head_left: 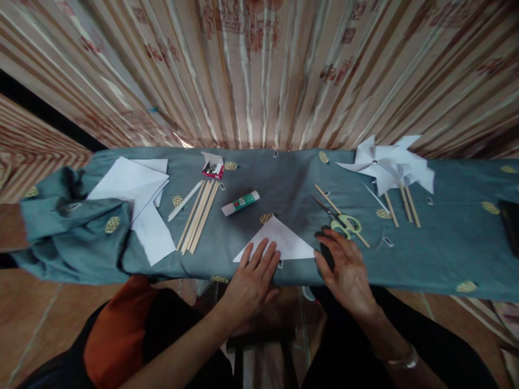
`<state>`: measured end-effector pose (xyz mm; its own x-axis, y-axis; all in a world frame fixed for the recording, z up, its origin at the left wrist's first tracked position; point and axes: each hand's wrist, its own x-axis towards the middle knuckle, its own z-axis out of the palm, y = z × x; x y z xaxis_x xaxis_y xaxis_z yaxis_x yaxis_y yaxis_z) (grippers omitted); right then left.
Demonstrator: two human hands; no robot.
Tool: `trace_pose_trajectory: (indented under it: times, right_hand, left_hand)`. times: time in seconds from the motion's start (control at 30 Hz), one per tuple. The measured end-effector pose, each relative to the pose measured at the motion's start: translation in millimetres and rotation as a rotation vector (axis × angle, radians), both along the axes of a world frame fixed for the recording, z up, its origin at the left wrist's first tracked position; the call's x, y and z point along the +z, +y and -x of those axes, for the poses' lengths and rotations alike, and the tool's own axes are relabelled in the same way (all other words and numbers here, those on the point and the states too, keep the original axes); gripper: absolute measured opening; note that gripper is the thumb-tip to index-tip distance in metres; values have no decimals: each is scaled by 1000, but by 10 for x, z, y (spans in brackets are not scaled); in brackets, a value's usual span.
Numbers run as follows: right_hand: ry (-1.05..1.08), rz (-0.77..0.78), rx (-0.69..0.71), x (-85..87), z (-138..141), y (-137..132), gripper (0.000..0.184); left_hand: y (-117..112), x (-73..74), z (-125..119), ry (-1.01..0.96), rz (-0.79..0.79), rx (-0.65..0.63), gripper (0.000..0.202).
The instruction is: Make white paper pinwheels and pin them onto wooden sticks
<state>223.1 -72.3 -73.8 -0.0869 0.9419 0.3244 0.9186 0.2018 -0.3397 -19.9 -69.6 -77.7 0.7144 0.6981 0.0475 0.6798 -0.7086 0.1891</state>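
A white sheet of paper folded into a triangle (286,237) lies near the front edge of the cloth-covered table. My left hand (253,275) rests flat on its lower left part, fingers stretched out. At the triangle's right corner is my right hand (346,267), its thumb by the paper's tip and its fingers apart and slightly bent. Just beyond that hand lie green-handled scissors (346,222), across a thin wooden stick (327,199). A glue stick (240,203) with a green label lies on its side behind the triangle.
Several wooden sticks (198,219) lie beside a white pen (185,200). Behind them stands an opened small box (213,166) of metal pins. White paper sheets (125,181) are stacked at left. Paper pinwheels (393,162) on sticks lie at right. A curtain (259,75) hangs along the back.
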Motion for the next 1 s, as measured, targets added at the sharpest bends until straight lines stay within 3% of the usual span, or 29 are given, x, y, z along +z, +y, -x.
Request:
trace_pose_trajectory:
  times: [0.1,0.33,0.5,0.8,0.9,1.0]
  right_hand:
    - [-21,-66,11,41,-35,-26,30]
    - [20,-54,347,80,186,-60,32]
    - [-2,-2,328,82,216,-60,32]
    - [-9,20,335,87,205,-74,37]
    - [56,24,348,98,182,-55,38]
    - [197,3,270,127,141,-6,34]
  left_hand:
    - [1,18,-9,27,13,2,76]
    - [0,50,-11,75,70,0,78]
    - [35,10,123,46,37,-43,73]
    - [-85,48,785,74,-85,-22,67]
    - [-156,84,903,65,-109,6,64]
    - [-196,104,951,-14,-118,50,63]
